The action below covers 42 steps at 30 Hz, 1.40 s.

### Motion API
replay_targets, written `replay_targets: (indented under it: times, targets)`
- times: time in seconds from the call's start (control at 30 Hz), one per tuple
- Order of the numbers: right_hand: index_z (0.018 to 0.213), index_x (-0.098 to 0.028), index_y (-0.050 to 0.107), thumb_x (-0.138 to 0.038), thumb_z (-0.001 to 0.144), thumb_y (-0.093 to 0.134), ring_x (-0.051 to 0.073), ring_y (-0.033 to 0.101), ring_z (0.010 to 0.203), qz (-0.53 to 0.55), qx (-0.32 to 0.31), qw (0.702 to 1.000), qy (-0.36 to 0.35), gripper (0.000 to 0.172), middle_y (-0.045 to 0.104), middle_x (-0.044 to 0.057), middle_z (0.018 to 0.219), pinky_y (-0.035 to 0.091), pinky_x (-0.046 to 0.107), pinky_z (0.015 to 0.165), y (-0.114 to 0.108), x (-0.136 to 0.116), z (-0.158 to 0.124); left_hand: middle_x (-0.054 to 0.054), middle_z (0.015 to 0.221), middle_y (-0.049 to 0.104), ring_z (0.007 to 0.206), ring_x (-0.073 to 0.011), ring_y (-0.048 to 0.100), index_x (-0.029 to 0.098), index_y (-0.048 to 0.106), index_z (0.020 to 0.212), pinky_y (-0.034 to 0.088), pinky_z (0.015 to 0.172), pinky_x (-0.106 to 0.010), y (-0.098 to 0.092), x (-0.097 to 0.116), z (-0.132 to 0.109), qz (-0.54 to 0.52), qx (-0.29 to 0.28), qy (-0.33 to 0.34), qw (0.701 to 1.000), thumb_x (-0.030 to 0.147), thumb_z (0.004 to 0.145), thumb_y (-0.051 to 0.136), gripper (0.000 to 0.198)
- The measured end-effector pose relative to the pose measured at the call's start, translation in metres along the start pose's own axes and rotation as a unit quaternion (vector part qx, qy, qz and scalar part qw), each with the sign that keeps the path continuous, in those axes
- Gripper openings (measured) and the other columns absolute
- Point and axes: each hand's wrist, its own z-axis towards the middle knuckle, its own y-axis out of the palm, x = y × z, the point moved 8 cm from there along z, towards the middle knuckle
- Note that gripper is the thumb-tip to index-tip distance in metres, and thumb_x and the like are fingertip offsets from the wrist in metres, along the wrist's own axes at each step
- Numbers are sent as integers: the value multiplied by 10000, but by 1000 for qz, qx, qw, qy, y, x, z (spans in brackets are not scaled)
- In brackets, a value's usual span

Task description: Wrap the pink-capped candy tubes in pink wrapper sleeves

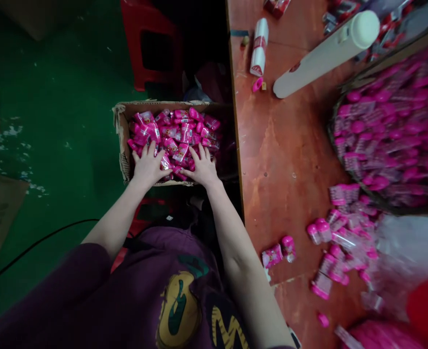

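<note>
A cardboard box (122,145) full of small pink wrapped packs (181,133) stands left of the table edge. My left hand (148,167) lies on the packs at the box's near left, fingers spread. Beside it, my right hand (202,167) rests on the packs with its fingers apart too. The two thumbs point toward each other over the near side of the box. Neither hand is closed round a pack, and the packs under the palms are hidden.
The reddish table (272,155) carries a long white cylinder (326,53), a white roll (259,47) and loose pink containers (345,242). A large container of pink pieces (396,126) is at right. A red stool (156,43) stands behind the box; a black cable (42,241) crosses the green floor.
</note>
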Motion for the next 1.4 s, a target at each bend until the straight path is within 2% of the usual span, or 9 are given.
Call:
replay_targets:
  times: [0.17,0.4,0.67,0.8,0.93,1.07,1.2,1.3,1.4]
  targets:
    - [1678,-245,393,-606,881,779,395,149,1700,2,10,997,78,957,183,173,1821,328,632,1312,4,32,24,-212,1807,190,1646,-489,230,187,421,1670,124,1274,-803,-4,-11,-9,10,-14,-20,1000,540,925,710,873]
    - [1667,-249,373,-516,905,731,431,135,1684,-57,11,981,185,883,242,152,1809,270,801,1250,1,98,52,-209,1781,287,1644,-489,240,220,442,1656,111,1273,-804,-17,9,-1,-32,25,64,997,450,908,762,846]
    - [1697,-180,286,-456,896,693,392,144,1691,-31,7,981,193,940,272,168,1797,253,758,1282,-2,99,48,-222,1797,224,1660,-492,175,160,523,1604,22,1284,-796,-10,84,106,-30,21,222,974,440,905,767,792]
    - [1687,-222,329,-462,892,701,400,313,1635,28,47,988,144,910,330,169,1771,253,732,1296,-6,95,22,-145,1832,134,1654,-501,178,200,647,1500,-10,1279,-813,16,87,144,-48,25,221,974,424,891,741,655]
    - [1518,-143,563,-383,979,607,335,461,1552,90,192,973,90,592,509,215,1635,394,563,1286,-21,86,-16,-143,1809,241,1675,-451,152,218,655,1478,68,1288,-796,29,63,137,-69,35,186,980,409,937,645,574]
    - [1346,-161,681,-289,1067,508,275,652,1341,104,324,940,20,352,716,188,1366,518,483,1168,-30,44,-84,-175,1789,286,1683,-445,132,209,663,1448,80,1276,-803,22,61,128,-65,23,139,988,400,918,650,564]
    - [1266,-204,689,-159,1031,580,267,719,1232,97,350,931,-20,262,782,134,1223,560,476,1066,-13,0,-160,-165,1807,234,1689,-459,68,207,629,1501,-123,1271,-767,16,106,135,-39,47,105,993,440,903,668,643]
    - [1242,-190,685,-136,1029,580,235,770,1030,114,318,941,-17,244,807,108,1098,605,421,930,8,-5,-196,-152,1812,227,1699,-417,54,203,517,1613,-127,1303,-699,43,161,149,-11,16,179,984,440,913,659,753]
    - [1225,-190,698,-157,1041,559,221,778,902,112,318,941,10,233,816,92,1012,624,400,848,20,9,-220,-153,1818,198,1693,-427,92,196,353,1708,-79,1303,-727,70,185,164,12,-6,190,982,460,940,617,854]
